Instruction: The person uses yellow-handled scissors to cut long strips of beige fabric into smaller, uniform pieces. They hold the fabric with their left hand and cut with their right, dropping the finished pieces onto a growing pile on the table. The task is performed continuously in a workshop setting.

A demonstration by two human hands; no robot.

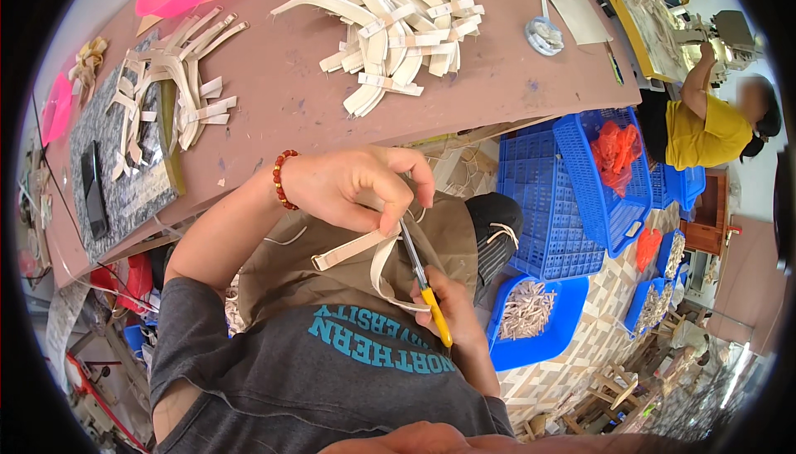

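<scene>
My left hand (pixel 352 191), with a red bead bracelet at its wrist, is closed in a pinch on a cream fabric strap (pixel 351 250). One short end of the strap sticks out to the left; the longer part curls down toward my right hand (pixel 452 305). That hand is wrapped round a yellow-handled tool (pixel 435 316) with a slim metal shaft. The shaft slants up, its tip close to my left fingertips. I cannot make out the tool's exact kind. Both hands are above the brown apron (pixel 278 276) on my lap.
Ahead is a pinkish-brown table (pixel 274 93) with a large strap pile (pixel 390 23) and a smaller strap bundle (pixel 178 81). A phone (pixel 94 189) lies at left. Blue crates (pixel 547 205) and a blue tub (pixel 557 338) stand at right. A person in yellow (pixel 713 126) works farther right.
</scene>
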